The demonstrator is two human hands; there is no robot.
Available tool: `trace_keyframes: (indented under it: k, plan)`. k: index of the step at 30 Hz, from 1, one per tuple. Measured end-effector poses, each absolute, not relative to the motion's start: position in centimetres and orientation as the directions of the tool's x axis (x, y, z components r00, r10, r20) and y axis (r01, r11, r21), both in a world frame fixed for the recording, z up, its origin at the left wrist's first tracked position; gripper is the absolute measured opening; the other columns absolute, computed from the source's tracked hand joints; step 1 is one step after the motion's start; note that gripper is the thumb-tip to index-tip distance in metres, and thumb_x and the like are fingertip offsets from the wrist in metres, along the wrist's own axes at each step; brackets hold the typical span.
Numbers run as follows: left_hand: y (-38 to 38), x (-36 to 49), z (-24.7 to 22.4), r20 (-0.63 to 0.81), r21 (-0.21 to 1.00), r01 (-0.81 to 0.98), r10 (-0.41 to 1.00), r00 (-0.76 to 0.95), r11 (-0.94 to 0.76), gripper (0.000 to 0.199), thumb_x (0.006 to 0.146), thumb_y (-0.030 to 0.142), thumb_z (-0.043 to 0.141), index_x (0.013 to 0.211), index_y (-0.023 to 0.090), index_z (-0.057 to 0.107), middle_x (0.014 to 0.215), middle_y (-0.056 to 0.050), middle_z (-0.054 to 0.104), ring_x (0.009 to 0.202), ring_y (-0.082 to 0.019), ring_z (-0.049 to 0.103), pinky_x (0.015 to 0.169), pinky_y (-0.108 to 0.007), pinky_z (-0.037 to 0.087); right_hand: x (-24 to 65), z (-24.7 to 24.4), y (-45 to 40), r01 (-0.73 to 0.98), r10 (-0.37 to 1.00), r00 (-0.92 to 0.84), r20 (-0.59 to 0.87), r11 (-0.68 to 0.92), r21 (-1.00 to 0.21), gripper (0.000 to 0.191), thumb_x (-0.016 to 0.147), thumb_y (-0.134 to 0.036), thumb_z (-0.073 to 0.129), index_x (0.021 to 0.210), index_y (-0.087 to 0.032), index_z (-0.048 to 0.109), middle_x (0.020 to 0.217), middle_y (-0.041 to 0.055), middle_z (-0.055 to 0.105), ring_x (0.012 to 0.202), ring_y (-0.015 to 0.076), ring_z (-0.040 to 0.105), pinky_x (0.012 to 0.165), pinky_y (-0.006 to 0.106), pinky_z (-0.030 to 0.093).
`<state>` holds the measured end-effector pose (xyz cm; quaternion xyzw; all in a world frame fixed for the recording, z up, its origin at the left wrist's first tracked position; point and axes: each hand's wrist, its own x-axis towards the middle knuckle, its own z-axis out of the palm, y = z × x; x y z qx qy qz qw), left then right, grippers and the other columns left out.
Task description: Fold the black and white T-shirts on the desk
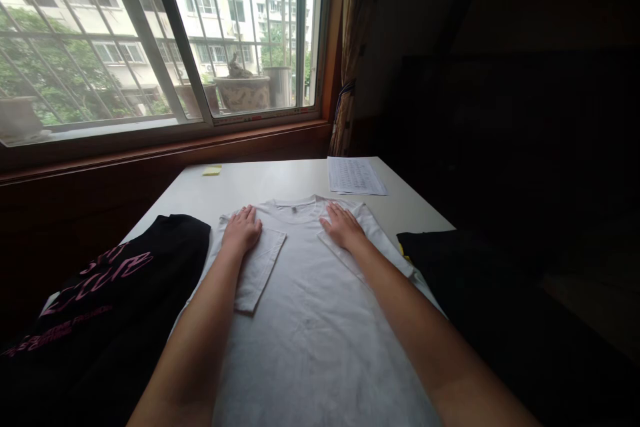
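Note:
A white T-shirt [310,293] lies spread on the white table, its collar toward the far side. Its left sleeve [261,270] is folded inward over the body of the shirt. My left hand [243,228] rests flat on the shirt's left shoulder, fingers stretched out. On the opposite shoulder my right hand [343,223] lies flat as well, its fingers extended. The right sleeve [345,257] also lies over the shirt front, partly hidden under my right forearm. Neither hand grasps the cloth.
The white table [270,177] reaches toward a barred window. On it are a yellow sticky note [212,170] and printed sheets [355,175]. A black garment with pink lettering [165,267] lies at left; dark cloth [450,260] lies at right. A curtain [347,60] hangs beside the window.

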<state>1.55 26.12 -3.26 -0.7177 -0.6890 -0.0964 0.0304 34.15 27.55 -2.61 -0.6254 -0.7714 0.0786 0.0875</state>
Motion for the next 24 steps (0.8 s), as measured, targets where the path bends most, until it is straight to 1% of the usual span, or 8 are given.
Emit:
trace_keyframes:
  k: [3,6,10,13,16,19,21,24]
  plan:
    - [26.0,1.6,-3.2,0.17,0.09,0.995,0.985,0.024,-0.04,0.058,0.103,0.038,0.032,0.154,0.014,0.042,0.164,-0.011,0.035,0.152,-0.025,0.032,0.124,-0.045,0.024,34.9,-2.5,24.8,0.944,0.969,-0.246,0.027,0.246,-0.22,0.074,0.104,-0.056,0.024,0.161,-0.01,0.027,0.17,0.0095,0.02,0.157,0.0202,0.013,0.127,0.04,0.006]
    - [25.9,1.7,-3.1,0.163,0.086,0.996,0.986,0.021,-0.036,0.058,0.103,0.037,0.031,0.154,0.014,0.042,0.165,-0.011,0.035,0.152,-0.025,0.031,0.124,-0.045,0.023,36.0,-2.5,21.3,0.933,0.956,-0.292,0.031,0.292,-0.208,0.075,0.104,-0.058,0.023,0.162,-0.011,0.026,0.17,0.0089,0.018,0.157,0.02,0.012,0.127,0.04,0.006]
    - [25.8,1.8,-2.8,0.17,0.081,0.996,0.985,0.025,-0.039,0.056,0.102,0.037,0.032,0.153,0.016,0.044,0.163,-0.011,0.038,0.151,-0.027,0.033,0.123,-0.047,0.026,37.5,-2.4,15.5,0.912,0.929,-0.365,0.055,0.369,-0.18,0.076,0.104,-0.061,0.022,0.163,-0.012,0.024,0.17,0.0105,0.014,0.158,0.0222,0.01,0.128,0.044,0.007]
    - [25.3,1.8,-2.4,0.212,0.074,0.995,0.976,0.043,-0.06,0.052,0.102,0.035,0.034,0.149,0.017,0.049,0.16,-0.012,0.043,0.148,-0.029,0.038,0.121,-0.049,0.03,38.8,-2.1,10.4,0.886,0.903,-0.423,0.072,0.429,-0.177,0.075,0.104,-0.061,0.025,0.163,-0.014,0.025,0.169,0.0108,0.016,0.157,0.0242,0.013,0.128,0.047,0.009]
    - [24.3,2.1,-1.8,0.277,0.061,0.992,0.957,0.09,-0.111,0.048,0.102,0.031,0.034,0.144,0.017,0.054,0.158,-0.012,0.047,0.148,-0.028,0.04,0.121,-0.05,0.029,40.5,-2.0,5.4,0.862,0.887,-0.453,0.092,0.462,-0.209,0.069,0.104,-0.058,0.033,0.162,-0.021,0.027,0.169,0.009,0.018,0.157,0.0256,0.016,0.128,0.049,0.014]
    - [22.8,3.2,-1.2,0.345,0.05,0.973,0.918,0.195,-0.225,0.043,0.101,0.028,0.038,0.137,0.018,0.06,0.155,-0.01,0.051,0.146,-0.026,0.042,0.123,-0.045,0.029,42.8,-1.9,1.5,0.835,0.874,-0.475,0.102,0.484,-0.262,0.066,0.103,-0.052,0.042,0.162,-0.025,0.028,0.169,0.0075,0.022,0.156,0.0261,0.021,0.127,0.049,0.02]
    - [21.5,4.7,-0.9,0.393,0.053,0.934,0.867,0.305,-0.352,0.04,0.1,0.027,0.041,0.132,0.019,0.063,0.151,-0.01,0.055,0.143,-0.026,0.045,0.122,-0.044,0.033,44.5,-1.7,0.1,0.826,0.876,-0.469,0.116,0.481,-0.295,0.063,0.102,-0.046,0.046,0.161,-0.027,0.033,0.166,0.0073,0.03,0.153,0.027,0.028,0.125,0.051,0.026]
    - [19.3,8.5,-0.7,0.423,0.085,0.829,0.773,0.472,-0.553,0.038,0.099,0.024,0.044,0.129,0.019,0.065,0.144,-0.01,0.06,0.139,-0.025,0.049,0.119,-0.045,0.04,46.7,-0.9,0.0,0.878,0.918,-0.331,0.217,0.385,-0.285,0.051,0.1,-0.033,0.047,0.151,-0.029,0.05,0.154,0.0079,0.05,0.141,0.028,0.047,0.117,0.05,0.039]
